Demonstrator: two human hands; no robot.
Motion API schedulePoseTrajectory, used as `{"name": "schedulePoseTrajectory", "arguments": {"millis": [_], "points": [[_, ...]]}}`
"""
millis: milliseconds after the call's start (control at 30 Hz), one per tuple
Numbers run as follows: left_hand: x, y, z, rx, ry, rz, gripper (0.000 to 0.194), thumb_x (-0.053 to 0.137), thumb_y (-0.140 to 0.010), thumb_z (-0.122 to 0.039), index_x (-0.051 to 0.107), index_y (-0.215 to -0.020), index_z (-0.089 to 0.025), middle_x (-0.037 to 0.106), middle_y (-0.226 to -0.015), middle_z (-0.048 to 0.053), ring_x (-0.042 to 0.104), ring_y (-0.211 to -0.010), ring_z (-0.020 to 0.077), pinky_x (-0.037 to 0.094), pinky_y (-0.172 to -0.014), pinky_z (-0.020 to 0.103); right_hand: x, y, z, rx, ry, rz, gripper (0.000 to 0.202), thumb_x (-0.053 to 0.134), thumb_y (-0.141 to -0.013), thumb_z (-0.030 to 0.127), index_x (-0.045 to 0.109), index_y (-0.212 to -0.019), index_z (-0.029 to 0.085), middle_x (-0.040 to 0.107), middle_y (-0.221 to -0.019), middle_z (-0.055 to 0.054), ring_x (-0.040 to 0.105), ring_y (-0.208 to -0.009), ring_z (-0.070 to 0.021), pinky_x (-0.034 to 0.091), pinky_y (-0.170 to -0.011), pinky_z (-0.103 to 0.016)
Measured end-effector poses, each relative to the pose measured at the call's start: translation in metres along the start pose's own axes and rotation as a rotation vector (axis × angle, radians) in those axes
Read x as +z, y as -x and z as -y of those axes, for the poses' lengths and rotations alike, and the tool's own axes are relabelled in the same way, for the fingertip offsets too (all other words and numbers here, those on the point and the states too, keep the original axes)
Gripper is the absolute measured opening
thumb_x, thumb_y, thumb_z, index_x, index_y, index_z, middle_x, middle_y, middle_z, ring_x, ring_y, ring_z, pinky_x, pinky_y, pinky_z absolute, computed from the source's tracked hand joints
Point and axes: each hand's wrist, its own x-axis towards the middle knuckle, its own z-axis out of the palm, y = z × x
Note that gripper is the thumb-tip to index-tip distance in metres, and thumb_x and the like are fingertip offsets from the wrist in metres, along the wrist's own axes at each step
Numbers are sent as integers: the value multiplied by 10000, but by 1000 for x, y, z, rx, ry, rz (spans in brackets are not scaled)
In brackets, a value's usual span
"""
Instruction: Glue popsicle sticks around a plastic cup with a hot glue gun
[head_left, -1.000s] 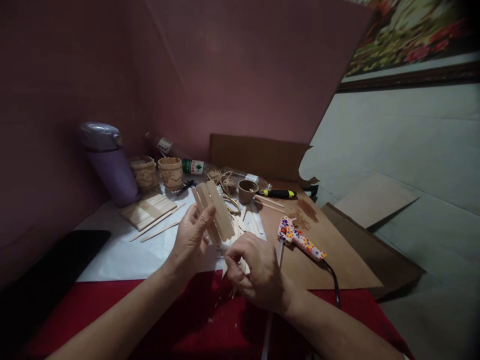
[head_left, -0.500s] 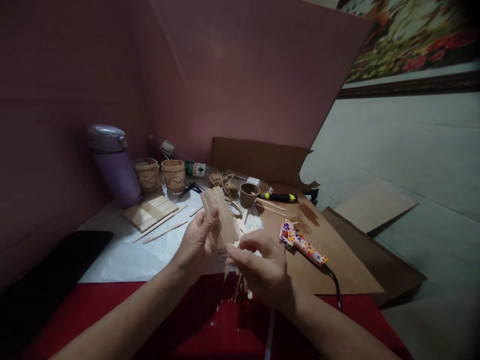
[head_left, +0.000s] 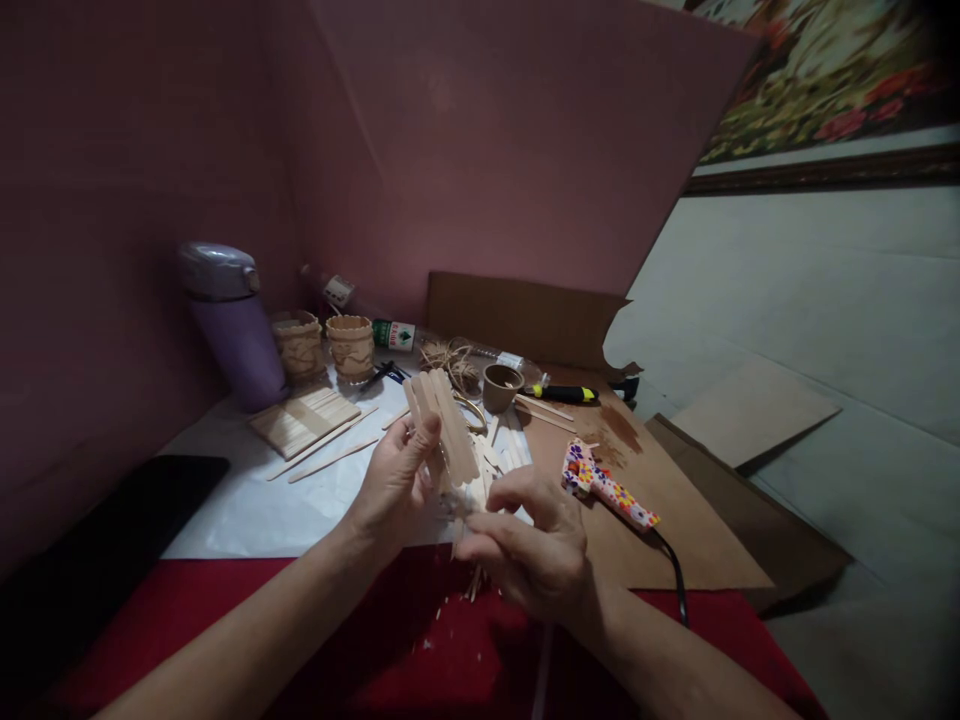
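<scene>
A panel of flat wooden sticks (head_left: 444,430), set side by side, is gripped in my left hand (head_left: 391,480), the thumb on its face. Just right of the panel's lower end is my right hand (head_left: 529,540), thumb and forefinger curled together; whatever lies between them is too blurred to make out. Wood scraps and splinters (head_left: 475,580) lie below the hands. Behind the panel stand a small brown cup (head_left: 501,388) and a tangle of straw-like fibre (head_left: 448,364).
A flowered glue gun (head_left: 609,488) with a black cord lies on cardboard (head_left: 675,550) at the right. Leftward are a stick bundle (head_left: 304,423), two decorated cups (head_left: 350,350), a purple bottle (head_left: 238,340) and a dark flat object (head_left: 142,510). A black-yellow handle (head_left: 566,394) lies behind.
My right hand has moved slightly down and right, away from the panel's lower end. My left hand still holds the panel, nearly in the same place.
</scene>
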Motion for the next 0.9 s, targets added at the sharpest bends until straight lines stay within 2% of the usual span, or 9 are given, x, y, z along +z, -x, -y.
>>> {"name": "schedulePoseTrajectory", "arguments": {"millis": [67,133,267,333,467,600,767,900], "points": [[-1,0,0,-4,-8,4,578,774,-704,-504,539,-1103,-158,667,-853,62,637,-699,175,517,-618,288,1,1,-2,26,29,9,196,618,-906,268,713,-1027,146,576,-851,-75,541,-761,-161,479,-620,-291],[-1,0,1,-20,-10,10,552,772,-718,-478,539,-1110,-167,663,-844,51,635,-686,172,513,-612,288,3,2,-4,16,51,23,217,620,-901,240,697,-1091,168,577,-858,-70,545,-765,-162,483,-612,-287],[0,0,1,-26,23,-6,572,796,-684,-483,551,-1093,-168,668,-860,56,641,-697,180,518,-639,304,5,1,-5,-13,21,20,96,640,-885,252,695,-918,181,586,-811,-51,544,-735,-155,478,-598,-279],[0,0,1,-21,25,-16,599,818,-651,-484,558,-1086,-165,670,-865,62,639,-693,181,514,-624,299,5,2,-6,7,47,9,79,631,-886,217,678,-943,189,596,-819,-48,553,-737,-152,490,-606,-276],[-1,0,4,-31,14,-14,628,829,-624,-501,560,-1078,-160,666,-887,72,640,-708,181,516,-618,290,7,1,-8,-18,129,20,211,550,-880,72,666,-1006,195,593,-808,-39,556,-719,-138,483,-591,-252],[-3,1,9,-66,6,15,603,796,-656,-532,563,-1067,-157,657,-911,79,642,-755,188,517,-639,289,6,-1,-8,-73,132,30,189,504,-897,69,658,-911,177,593,-774,-40,545,-716,-147,472,-599,-258],[-8,-1,17,-80,26,10,551,780,-687,-523,568,-1030,-147,636,-879,62,618,-737,161,511,-653,281,5,-3,-9,-134,154,71,179,461,-908,79,621,-910,159,622,-791,-66,554,-765,-182,490,-653,-298],[-9,-2,16,-100,30,3,576,792,-665,-531,570,-1037,-151,636,-874,66,616,-722,170,510,-605,282,7,-3,-9,-115,202,86,166,447,-912,92,589,-901,178,625,-812,-65,552,-763,-179,484,-647,-293]]}}
